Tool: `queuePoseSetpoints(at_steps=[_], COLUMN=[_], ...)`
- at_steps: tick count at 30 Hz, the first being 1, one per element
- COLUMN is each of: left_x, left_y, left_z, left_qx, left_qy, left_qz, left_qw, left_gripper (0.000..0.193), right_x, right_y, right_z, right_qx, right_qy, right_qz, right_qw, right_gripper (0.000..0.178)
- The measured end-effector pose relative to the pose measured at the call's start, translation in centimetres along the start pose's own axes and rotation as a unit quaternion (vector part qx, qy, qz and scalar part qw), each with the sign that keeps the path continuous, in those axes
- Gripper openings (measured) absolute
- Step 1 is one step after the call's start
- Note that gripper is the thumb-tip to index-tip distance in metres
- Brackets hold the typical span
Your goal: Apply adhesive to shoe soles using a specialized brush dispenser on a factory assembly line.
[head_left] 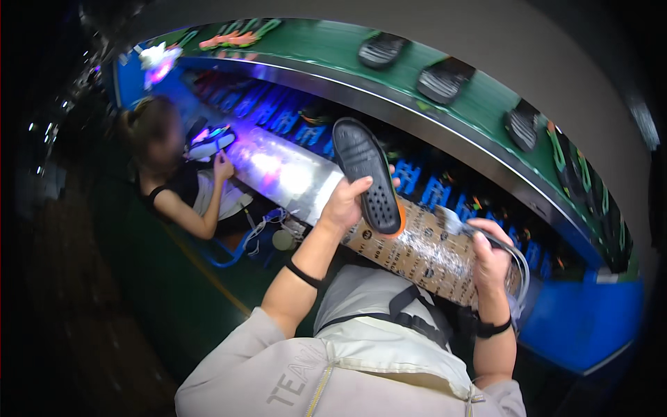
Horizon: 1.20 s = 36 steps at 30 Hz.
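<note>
In my left hand [344,203] is a black shoe sole [363,163], gripped at its edge with the thumb in front and fingers behind. It stands nearly upright, with holes through its lower half and orange along the lower right edge. My right hand [492,263] is closed around the dark handle of a brush-like tool [455,224], whose pale, blurred head points left toward the sole without touching it. A grey cable or tube [522,267] loops behind that hand. Below both hands lies a work surface covered in printed brown cardboard and clear film [424,254].
Dark soles [445,80] and coral-coloured pieces [240,38] lie on a raised green conveyor belt [326,42]. Beneath it runs a row of blue racks [438,191]. At left another person [187,187] sits holding a shoe [212,142] under purple light.
</note>
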State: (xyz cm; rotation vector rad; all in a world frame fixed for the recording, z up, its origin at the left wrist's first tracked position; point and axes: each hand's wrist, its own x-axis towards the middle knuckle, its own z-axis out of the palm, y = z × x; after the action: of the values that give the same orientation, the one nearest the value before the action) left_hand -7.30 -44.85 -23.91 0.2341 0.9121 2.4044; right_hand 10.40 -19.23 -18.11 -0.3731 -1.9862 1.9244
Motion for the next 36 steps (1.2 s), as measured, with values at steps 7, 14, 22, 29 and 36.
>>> queuePoseSetpoints(at_steps=[7, 14, 22, 29, 36], left_x=[-2.9, -3.3, -0.4, -3.1, -3.4], left_y=[-7.5, -9.6, -6.6, -8.8, -7.8], left_z=[3.2, 6.1, 4.6, 8.5, 6.7], left_qx=[-0.195, -0.031, -0.043, -0.048, -0.091], left_qy=[-0.03, 0.012, 0.002, -0.015, -0.027], left_qz=[-0.083, -0.072, -0.083, -0.076, -0.101], left_qw=[0.977, 0.997, 0.996, 0.996, 0.99], left_gripper=[0.081, 0.079, 0.088, 0.076, 0.083], right_x=[2.5, 2.2, 0.2, 3.5, 3.8], right_y=[-1.1, -1.0, -5.6, -3.9, -3.7], right_z=[5.4, 6.0, 0.4, 5.2, 3.8], right_qx=[0.004, -0.084, -0.313, -0.11, 0.019], right_qy=[-0.046, -0.033, -0.33, 0.02, -0.183], right_qz=[-0.021, -0.057, -0.055, -0.232, -0.141], right_qw=[0.999, 0.994, 0.889, 0.966, 0.973], right_gripper=[0.019, 0.02, 0.023, 0.022, 0.026])
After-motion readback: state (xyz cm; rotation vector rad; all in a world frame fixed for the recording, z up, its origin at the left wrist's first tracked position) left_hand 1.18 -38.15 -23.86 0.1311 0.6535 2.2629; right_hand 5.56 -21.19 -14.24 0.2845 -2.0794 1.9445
